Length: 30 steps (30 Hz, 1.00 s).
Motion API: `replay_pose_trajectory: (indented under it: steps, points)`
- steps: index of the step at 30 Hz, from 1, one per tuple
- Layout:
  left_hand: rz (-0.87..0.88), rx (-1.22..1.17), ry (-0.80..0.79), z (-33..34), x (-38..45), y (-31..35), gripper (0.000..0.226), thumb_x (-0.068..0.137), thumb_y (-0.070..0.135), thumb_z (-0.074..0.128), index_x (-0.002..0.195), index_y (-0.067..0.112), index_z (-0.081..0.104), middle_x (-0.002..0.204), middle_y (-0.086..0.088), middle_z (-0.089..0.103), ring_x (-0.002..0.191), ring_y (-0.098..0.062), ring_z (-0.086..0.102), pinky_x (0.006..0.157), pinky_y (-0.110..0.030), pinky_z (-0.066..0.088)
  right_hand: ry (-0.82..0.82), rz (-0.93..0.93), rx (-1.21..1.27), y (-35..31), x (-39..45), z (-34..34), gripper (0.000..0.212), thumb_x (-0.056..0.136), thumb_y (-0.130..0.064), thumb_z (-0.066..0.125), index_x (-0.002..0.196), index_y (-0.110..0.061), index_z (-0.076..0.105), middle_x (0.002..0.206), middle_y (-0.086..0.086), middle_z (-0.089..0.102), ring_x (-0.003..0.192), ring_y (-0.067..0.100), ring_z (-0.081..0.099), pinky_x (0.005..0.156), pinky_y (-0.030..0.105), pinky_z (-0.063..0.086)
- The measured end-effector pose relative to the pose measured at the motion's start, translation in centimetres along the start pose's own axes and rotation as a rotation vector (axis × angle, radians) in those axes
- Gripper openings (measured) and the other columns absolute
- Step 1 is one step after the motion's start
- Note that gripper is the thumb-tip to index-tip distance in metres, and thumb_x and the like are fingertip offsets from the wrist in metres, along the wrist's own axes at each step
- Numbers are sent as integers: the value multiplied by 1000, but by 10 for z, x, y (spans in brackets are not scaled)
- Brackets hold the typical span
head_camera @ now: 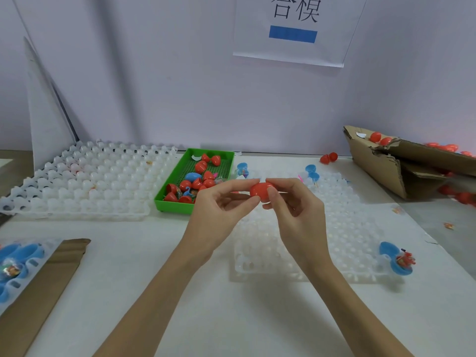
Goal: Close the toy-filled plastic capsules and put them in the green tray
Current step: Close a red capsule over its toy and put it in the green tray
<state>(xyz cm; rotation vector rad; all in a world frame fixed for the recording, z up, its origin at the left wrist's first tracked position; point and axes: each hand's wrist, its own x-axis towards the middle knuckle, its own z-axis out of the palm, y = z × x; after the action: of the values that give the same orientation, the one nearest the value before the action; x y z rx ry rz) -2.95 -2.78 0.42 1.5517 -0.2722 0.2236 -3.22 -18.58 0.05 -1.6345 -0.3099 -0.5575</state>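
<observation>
Left hand (221, 202): raised mid-frame, forearm bare, fingers curled, thumb and fingertips pinching. Right hand (293, 202): raised opposite, forearm bare, fingers curled, fingertips pinching, meeting the left's.

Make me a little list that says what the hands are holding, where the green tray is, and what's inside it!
Held thing: red capsule, pinched by both hands
Left hand: fingertips on the capsule's left side
Right hand: fingertips on its right side
Green tray: behind the left hand, between two white grid trays
In the tray: many red capsules, one blue capsule
</observation>
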Motion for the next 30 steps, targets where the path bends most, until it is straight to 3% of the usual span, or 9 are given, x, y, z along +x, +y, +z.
replay_pose_trajectory:
  steps: [4, 10, 13, 15, 19, 24, 30]
  points:
    - [74, 32, 26, 2, 0, 0, 38, 88, 2, 80, 115, 28, 78, 104, 5, 79, 93, -8, 76, 83, -16, 57, 2, -51, -64, 0, -1, 0, 18, 100, -6, 61, 115, -9, 71, 105, -1, 74, 92, 16, 73, 76, 21, 59]
    - [128, 94, 13, 4, 0, -3, 39, 90, 0, 77, 122, 21, 76, 113, -4, 74, 98, -14, 76, 92, -23, 58, 36, -154, -206, 4, -3, 0, 20, 100, -5, 61, 117, -10, 71, 107, 0, 71, 95, 18, 71, 84, 35, 60]
    - [83, 17, 46, 5, -1, -3, 37, 89, 0, 78, 117, 25, 77, 107, 2, 80, 97, -12, 77, 90, -21, 58, -35, -250, -356, 7, -7, 4, 37, 97, 4, 56, 132, -6, 63, 115, 2, 63, 99, 14, 66, 89, 25, 56]
    - [36, -29, 45, 6, -1, -3, 33, 90, 2, 78, 114, 24, 78, 104, 7, 81, 100, -10, 77, 89, -17, 57, -81, -269, -445, 10, -10, 9, 46, 92, -1, 62, 138, -5, 56, 120, 2, 57, 100, 9, 60, 91, 16, 50]
    - [-85, -117, -26, 7, -3, -4, 24, 91, 10, 78, 115, 15, 80, 105, 1, 81, 101, -15, 77, 93, -25, 59, -22, -276, -572, 15, -6, 12, 39, 89, -7, 76, 125, -7, 60, 110, 0, 59, 88, 5, 52, 82, 17, 50]
    - [-163, -189, -36, 12, -5, -3, 21, 91, 13, 78, 112, 11, 80, 103, -5, 81, 98, -18, 78, 91, -24, 59, -48, -303, -559, 16, -4, 6, 29, 88, -2, 71, 115, -7, 62, 100, -2, 60, 85, 13, 55, 76, 30, 53]
    - [-188, -201, 3, 14, -4, -2, 21, 89, 16, 80, 108, 7, 78, 100, -9, 81, 98, -20, 77, 88, -21, 59, -67, -296, -553, 13, -2, 6, 29, 87, 0, 70, 115, -5, 64, 98, -1, 62, 82, 6, 51, 75, 17, 46]
